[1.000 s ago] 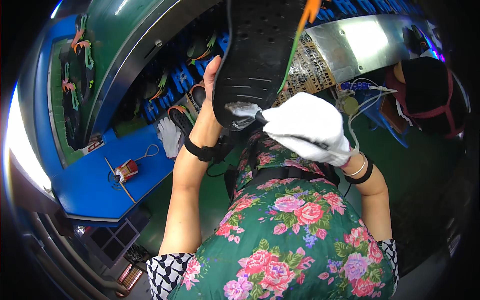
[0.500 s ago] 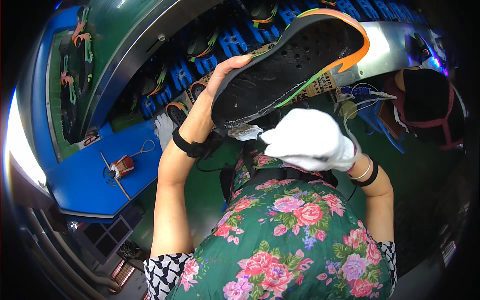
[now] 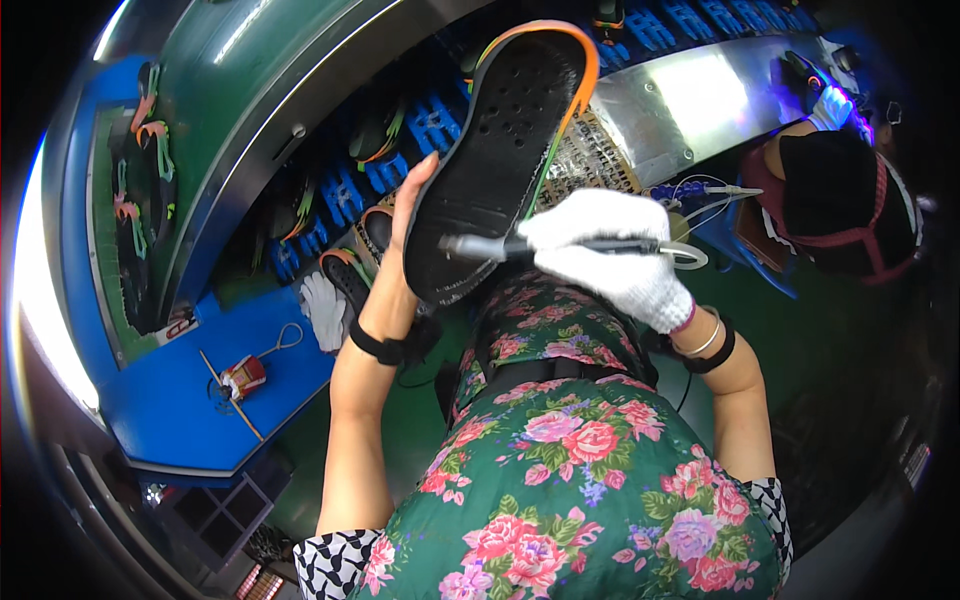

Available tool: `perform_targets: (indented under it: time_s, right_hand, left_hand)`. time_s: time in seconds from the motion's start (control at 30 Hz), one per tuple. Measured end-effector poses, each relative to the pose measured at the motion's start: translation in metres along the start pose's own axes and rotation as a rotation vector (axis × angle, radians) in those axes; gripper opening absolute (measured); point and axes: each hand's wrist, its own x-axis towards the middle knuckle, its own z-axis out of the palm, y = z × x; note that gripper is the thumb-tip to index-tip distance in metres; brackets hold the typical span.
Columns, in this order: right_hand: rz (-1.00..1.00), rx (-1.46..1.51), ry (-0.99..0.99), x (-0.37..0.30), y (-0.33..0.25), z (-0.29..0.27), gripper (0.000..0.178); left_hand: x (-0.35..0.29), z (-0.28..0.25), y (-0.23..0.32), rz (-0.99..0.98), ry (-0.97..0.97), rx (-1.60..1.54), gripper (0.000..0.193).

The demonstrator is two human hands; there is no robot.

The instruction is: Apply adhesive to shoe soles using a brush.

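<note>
A black shoe sole (image 3: 495, 145) with an orange and green rim is held up, tilted, in front of me. My bare left hand (image 3: 405, 215) grips it by its left edge near the heel; most of its fingers are hidden behind the sole. In a white knit glove, my right hand (image 3: 610, 250) is closed round the dark handle of a brush (image 3: 480, 247) fed by a clear tube. The brush's bristles lie over the heel part of the sole, and the heel surface there looks shiny.
Behind the sole runs a curved conveyor with blue racks (image 3: 430, 125) carrying more soles. A blue table (image 3: 180, 420) at the left bears a small red can (image 3: 243, 377) and a white glove (image 3: 325, 312). Another person (image 3: 835, 200) works at the right beside the metal edge (image 3: 690, 100).
The sole has come left and turned more upright in my left hand. My gloved right hand has brought the brush from below the heel edge onto the heel area.
</note>
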Motion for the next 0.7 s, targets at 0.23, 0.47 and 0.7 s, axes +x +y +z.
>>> perform_targets:
  time_s: [0.23,0.47,0.7]
  right_hand:
    - [-0.326,-0.59,0.257,0.038,0.008,-0.052,0.018]
    - [-0.464,-0.672,0.047,-0.012,0.0,0.027,0.017]
    - [-0.522,-0.904,0.184,0.027,0.014,-0.011,0.019]
  left_hand:
    - [-0.006,-0.017,-0.04,-0.148,-0.14,-0.121,0.083]
    - [-0.004,-0.04,-0.037,0.071,-0.187,-0.227,0.067]
    - [-0.017,0.0,-0.041,-0.032,-0.248,-0.077,0.079]
